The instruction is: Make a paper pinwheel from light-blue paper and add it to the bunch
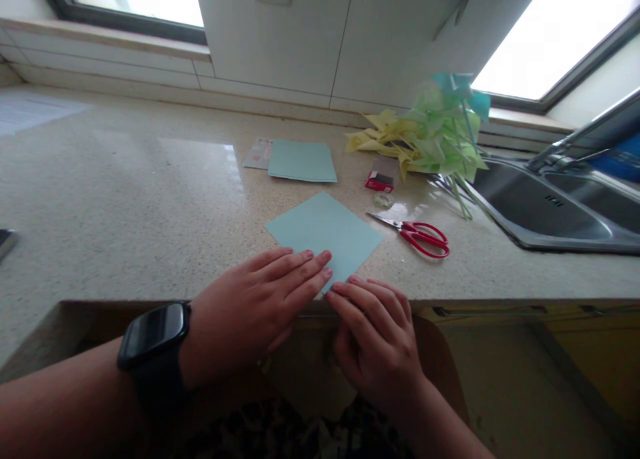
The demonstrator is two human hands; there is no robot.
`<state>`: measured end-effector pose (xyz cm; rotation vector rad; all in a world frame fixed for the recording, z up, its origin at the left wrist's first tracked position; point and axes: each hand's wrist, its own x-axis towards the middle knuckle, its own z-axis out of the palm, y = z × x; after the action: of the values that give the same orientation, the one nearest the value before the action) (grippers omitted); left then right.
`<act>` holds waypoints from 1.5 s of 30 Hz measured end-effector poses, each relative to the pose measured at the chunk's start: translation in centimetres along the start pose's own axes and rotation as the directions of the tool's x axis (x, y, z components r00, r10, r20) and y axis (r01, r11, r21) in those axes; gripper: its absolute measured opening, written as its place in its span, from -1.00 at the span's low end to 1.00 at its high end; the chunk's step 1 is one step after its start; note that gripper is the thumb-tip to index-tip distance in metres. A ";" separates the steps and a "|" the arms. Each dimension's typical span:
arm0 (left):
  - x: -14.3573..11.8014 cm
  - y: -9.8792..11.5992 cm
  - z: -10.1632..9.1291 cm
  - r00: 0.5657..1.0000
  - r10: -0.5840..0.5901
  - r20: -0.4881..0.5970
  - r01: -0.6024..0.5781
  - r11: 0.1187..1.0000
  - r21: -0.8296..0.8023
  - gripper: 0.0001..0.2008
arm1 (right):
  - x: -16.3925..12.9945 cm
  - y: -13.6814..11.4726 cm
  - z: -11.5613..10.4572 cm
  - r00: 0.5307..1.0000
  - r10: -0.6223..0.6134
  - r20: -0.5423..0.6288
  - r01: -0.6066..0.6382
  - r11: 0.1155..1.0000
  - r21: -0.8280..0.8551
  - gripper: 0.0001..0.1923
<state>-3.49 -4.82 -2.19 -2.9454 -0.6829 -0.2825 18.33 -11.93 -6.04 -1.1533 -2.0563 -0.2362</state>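
A light blue square sheet of paper (325, 229) lies on the counter, turned so that one corner points toward me. Flat on its lower left part rests my left hand (265, 292), fingers stretched out and holding nothing. Close to the near corner, my right hand (377, 325) has its fingers bent over the counter's front edge, the index fingertip at the paper's tip. Whether the right fingers pinch the corner or only press on it is hard to see. A dark smartwatch (155, 332) sits on my left wrist.
Beyond the sheet lies a stack of blue paper (303, 160). Red-handled scissors (420, 235), a tape roll (383, 199) and a small red box (381, 179) are to the right. Yellow and green paper flowers (440, 129) lie near the steel sink (545, 212).
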 end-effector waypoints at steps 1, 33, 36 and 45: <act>0.0 0.0 0.0 1.000 -0.004 -0.004 0.005 1.000 0.004 -0.37 | 0.0 -0.1 0.0 1.000 0.009 0.000 -0.009 1.000 -0.005 -0.62; -0.2 0.2 0.1 1.000 -0.001 -0.013 0.001 0.999 0.042 -0.38 | 0.2 -1.4 0.1 0.998 0.067 -0.012 -0.068 0.995 -0.067 -0.61; -0.2 0.2 0.0 1.000 -0.007 0.004 0.007 0.999 0.043 -0.37 | 0.4 -1.6 0.1 0.996 0.084 -0.003 -0.084 0.992 -0.090 -0.61; -0.1 0.3 -0.3 1.000 0.000 -0.030 0.001 0.999 0.047 -0.33 | 0.6 -1.9 0.3 0.993 0.117 0.015 -0.114 0.984 -0.137 -0.59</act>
<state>-3.52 -5.19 -1.93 -2.8902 -0.6770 -0.3059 16.48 -12.54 -5.45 -1.3595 -2.0101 -0.3111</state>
